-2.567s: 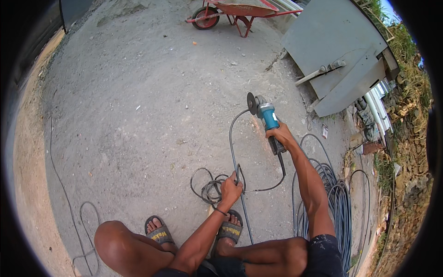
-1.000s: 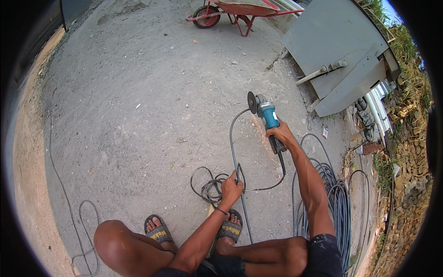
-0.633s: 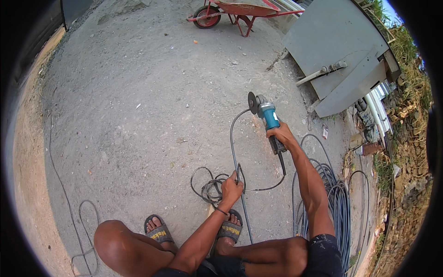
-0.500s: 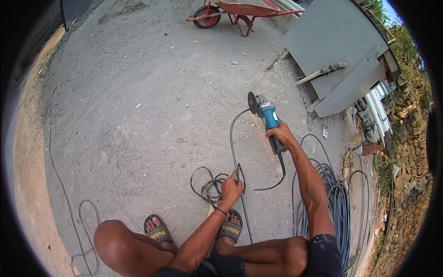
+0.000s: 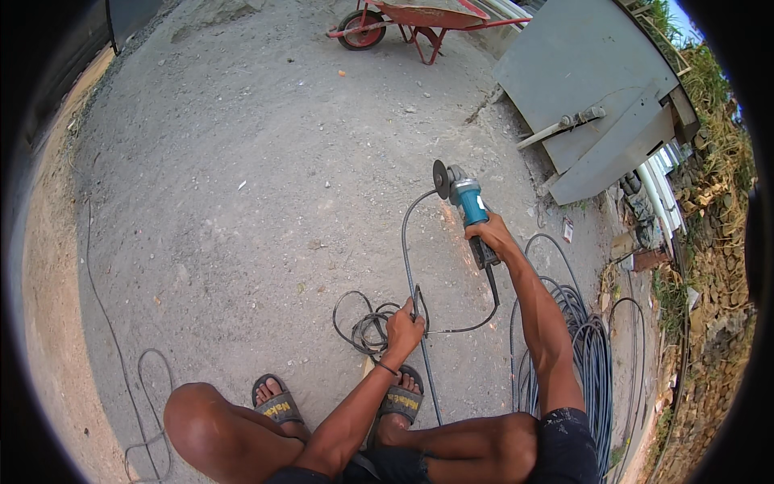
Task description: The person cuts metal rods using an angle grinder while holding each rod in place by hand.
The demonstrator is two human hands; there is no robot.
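My right hand [image 5: 490,236] grips a teal angle grinder [image 5: 470,203] by its body, its fingers closed around it. The dark disc [image 5: 440,180] meets the upper end of a curved grey rod or cable [image 5: 405,229], and orange sparks [image 5: 455,223] show just below the tool. My left hand [image 5: 404,324] is closed on that grey length lower down. Beside it, a black cord [image 5: 358,321] lies in loose loops, and the grinder's cord [image 5: 493,289] bends toward it. My sandalled feet [image 5: 278,402] are below.
A red wheelbarrow [image 5: 427,16] stands at the back. A grey metal box [image 5: 588,48], white pipes [image 5: 657,194] and dry vegetation are on the right. A large grey coil [image 5: 576,339] lies beside my right arm. A thin cable [image 5: 113,339] runs along the left.
More orange sparks show under the grinder than half a second ago. My hands, the grinder and the grey length look unmoved.
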